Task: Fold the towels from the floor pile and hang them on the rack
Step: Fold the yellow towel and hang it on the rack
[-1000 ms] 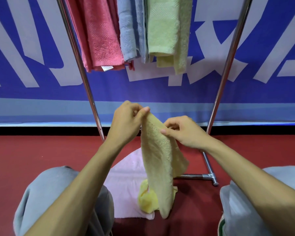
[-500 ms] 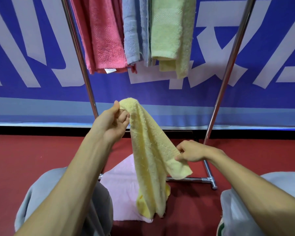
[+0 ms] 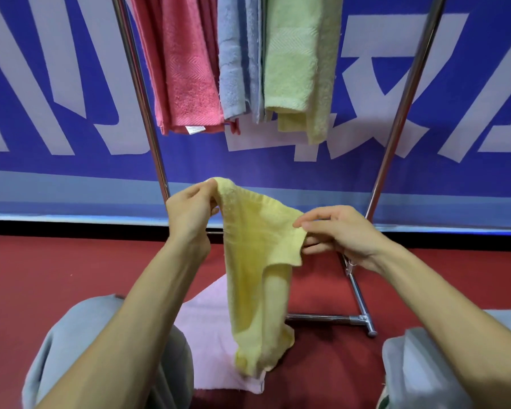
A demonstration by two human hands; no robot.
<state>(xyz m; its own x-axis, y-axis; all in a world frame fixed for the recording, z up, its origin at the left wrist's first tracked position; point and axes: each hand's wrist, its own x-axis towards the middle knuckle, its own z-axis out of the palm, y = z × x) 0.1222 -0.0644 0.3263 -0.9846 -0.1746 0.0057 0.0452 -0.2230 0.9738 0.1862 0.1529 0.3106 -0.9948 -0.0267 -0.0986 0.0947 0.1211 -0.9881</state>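
Right hand (image 3: 342, 231) raised since half a second ago, now pinching yellow towel (image 3: 257, 261) edge at 3 o'clock; left hand (image 3: 191, 209) clenched on corner at 10 o'clock. Hanging mid-air before rack (image 3: 401, 113), above pink towel (image 3: 210, 335). Soft, light, limp; best held by corners.

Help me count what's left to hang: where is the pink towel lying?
In the head view, the pink towel lies flat on the red floor at bottom centre, between the person's knees, behind the hanging end of the yellow towel.
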